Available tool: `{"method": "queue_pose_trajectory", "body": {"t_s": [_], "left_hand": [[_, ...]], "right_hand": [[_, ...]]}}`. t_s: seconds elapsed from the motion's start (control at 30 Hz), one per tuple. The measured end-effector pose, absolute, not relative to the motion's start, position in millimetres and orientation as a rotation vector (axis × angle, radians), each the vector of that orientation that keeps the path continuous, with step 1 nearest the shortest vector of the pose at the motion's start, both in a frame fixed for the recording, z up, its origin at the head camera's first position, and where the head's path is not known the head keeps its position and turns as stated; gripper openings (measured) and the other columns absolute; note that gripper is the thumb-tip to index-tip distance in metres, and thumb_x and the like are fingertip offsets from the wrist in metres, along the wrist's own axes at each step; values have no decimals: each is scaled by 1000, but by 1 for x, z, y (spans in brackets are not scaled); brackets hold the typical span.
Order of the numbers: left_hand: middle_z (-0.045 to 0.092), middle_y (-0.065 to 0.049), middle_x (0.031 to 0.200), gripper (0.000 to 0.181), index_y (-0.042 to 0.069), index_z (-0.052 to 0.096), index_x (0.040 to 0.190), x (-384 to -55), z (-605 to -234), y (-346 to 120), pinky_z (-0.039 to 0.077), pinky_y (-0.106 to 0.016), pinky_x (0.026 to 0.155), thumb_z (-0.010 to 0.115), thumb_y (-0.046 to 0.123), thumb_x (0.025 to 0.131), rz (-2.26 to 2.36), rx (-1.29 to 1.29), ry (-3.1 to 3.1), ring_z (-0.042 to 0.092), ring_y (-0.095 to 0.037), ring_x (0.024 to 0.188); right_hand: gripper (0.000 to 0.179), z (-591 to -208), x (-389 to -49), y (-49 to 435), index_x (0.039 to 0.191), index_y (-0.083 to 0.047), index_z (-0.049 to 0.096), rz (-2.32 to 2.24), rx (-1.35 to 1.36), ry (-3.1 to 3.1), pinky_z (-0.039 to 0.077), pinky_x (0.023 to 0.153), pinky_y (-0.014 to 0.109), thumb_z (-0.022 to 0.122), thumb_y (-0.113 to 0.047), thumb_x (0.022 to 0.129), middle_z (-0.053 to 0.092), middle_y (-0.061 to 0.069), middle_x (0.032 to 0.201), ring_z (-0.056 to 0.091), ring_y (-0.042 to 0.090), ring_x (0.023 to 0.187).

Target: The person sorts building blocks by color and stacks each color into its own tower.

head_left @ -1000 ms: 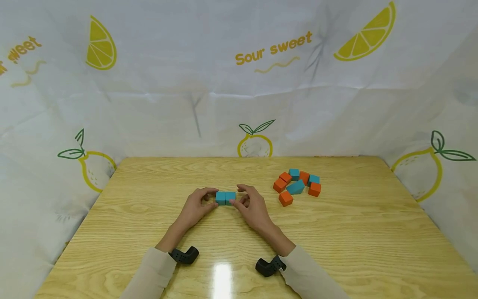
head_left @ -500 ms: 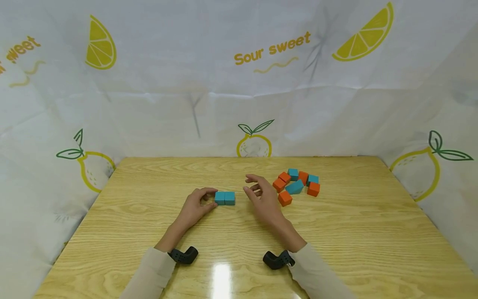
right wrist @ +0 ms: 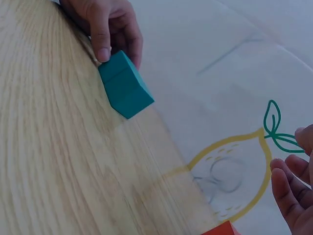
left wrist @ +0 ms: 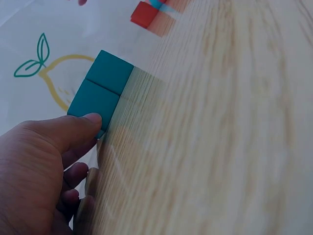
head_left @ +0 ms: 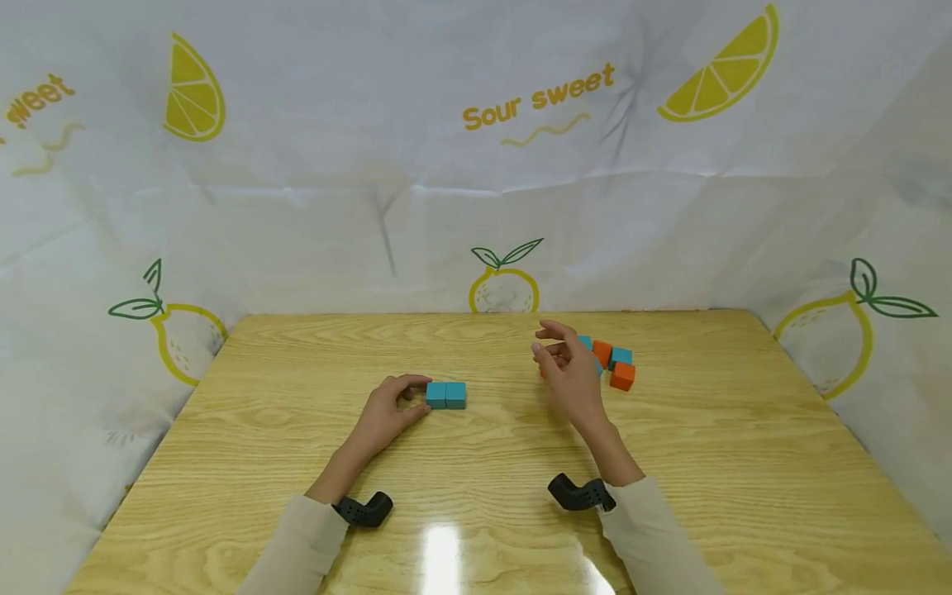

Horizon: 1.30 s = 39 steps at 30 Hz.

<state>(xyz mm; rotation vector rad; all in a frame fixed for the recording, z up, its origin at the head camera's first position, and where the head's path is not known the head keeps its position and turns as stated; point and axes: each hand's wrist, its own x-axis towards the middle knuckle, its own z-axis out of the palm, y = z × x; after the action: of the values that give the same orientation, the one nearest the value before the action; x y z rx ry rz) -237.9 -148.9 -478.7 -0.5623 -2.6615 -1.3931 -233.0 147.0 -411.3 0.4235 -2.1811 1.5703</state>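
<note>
A pale cloth (head_left: 320, 240) printed with lemons and "Sour sweet" lettering (head_left: 539, 97) encloses the wood-grain tabletop (head_left: 476, 479) on my head feed. I read the clock with twelve at the far edge and its centre on two blue blocks.

Those two, the left blue block (head_left: 435, 397) and the right blue block (head_left: 456, 397), lie flat on the tabletop side by side and touching, with only a thin seam between them. At nine o'clock I have the left hand (head_left: 387, 409), thumb and finger pinching the outer end of the left blue block; my left wrist feed shows the thumb pressed on its face.

Towards three o'clock I see the right hand (head_left: 576, 384), fingers loosely bent, thumb apart from the index finger, nothing visible in its grasp. It hides part of a cluster just beyond it. At its own two to four o'clock I can make out a blue cube (head_left: 621, 357), and just nearer me an orange cube (head_left: 622, 377); the pieces behind the fingers I can't sort out.

A black wrist mount (head_left: 364, 509) sits at seven o'clock, and another mount (head_left: 576, 493) at four. Glare (head_left: 441, 562) whitens the wood at six.
</note>
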Motion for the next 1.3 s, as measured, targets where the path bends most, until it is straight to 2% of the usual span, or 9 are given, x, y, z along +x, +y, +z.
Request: {"method": "queue_pose_trajectory", "body": {"t_s": [0.1,0.27,0.43,0.53,0.7,0.93,1.1,1.3], "left_hand": [[60,0,104,40,13,65,122,-239,-480,-149,45,-40,78,75,12,84,-1396,-569,-2655,51,-17,89],[59,-1,104,40,13,65,122,-238,-480,-150,45,-40,78,75,11,84,-1408,-576,-2645,51,-18,89],[59,-1,105,40,13,65,122,-237,-479,-149,45,-40,78,75,10,84,-1417,-564,-2652,51,-18,89],[60,-1,106,40,13,64,122,-237,-479,-149,45,-40,79,75,10,84,-1424,-561,-2654,52,-18,90],[59,-2,105,40,13,64,122,-236,-478,-149,45,-41,80,75,10,83,-1428,-565,-2647,52,-19,90],[58,-2,104,40,13,64,122,-237,-478,-149,46,-40,80,75,9,84,-1416,-573,-2651,52,-19,89],[58,-1,103,40,12,64,121,-237,-478,-149,46,-40,79,76,10,83,-1404,-586,-2635,52,-18,88],[59,-1,102,40,12,65,121,-237,-478,-149,46,-39,78,76,10,83,-1389,-587,-2636,52,-18,88]], "right_hand": [[36,-419,-240,158,131,-7,54,1550,372,-2193,49,70,20,60,-15,96,60,14,115,63,25,86],[35,-418,-243,171,129,-8,57,1534,330,-2199,48,69,19,61,-18,96,60,16,115,62,25,88],[34,-402,-234,179,129,2,54,1556,297,-2208,45,70,17,58,-9,97,57,24,116,58,32,90],[32,-392,-226,182,127,6,55,1491,237,-2210,45,72,17,58,-4,96,58,26,114,59,28,89],[31,-399,-229,196,125,4,57,1426,155,-2184,45,72,16,58,-4,95,60,23,112,60,21,87],[33,-430,-247,223,126,-7,60,1387,31,-2163,43,71,17,60,-19,96,63,10,114,55,9,91],[35,-437,-249,236,125,-7,61,1357,-56,-2138,39,78,22,60,-25,96,63,9,114,52,9,94],[35,-444,-246,254,127,-6,60,1345,-189,-2148,39,79,22,60,-24,96,60,9,117,51,8,95]]}}
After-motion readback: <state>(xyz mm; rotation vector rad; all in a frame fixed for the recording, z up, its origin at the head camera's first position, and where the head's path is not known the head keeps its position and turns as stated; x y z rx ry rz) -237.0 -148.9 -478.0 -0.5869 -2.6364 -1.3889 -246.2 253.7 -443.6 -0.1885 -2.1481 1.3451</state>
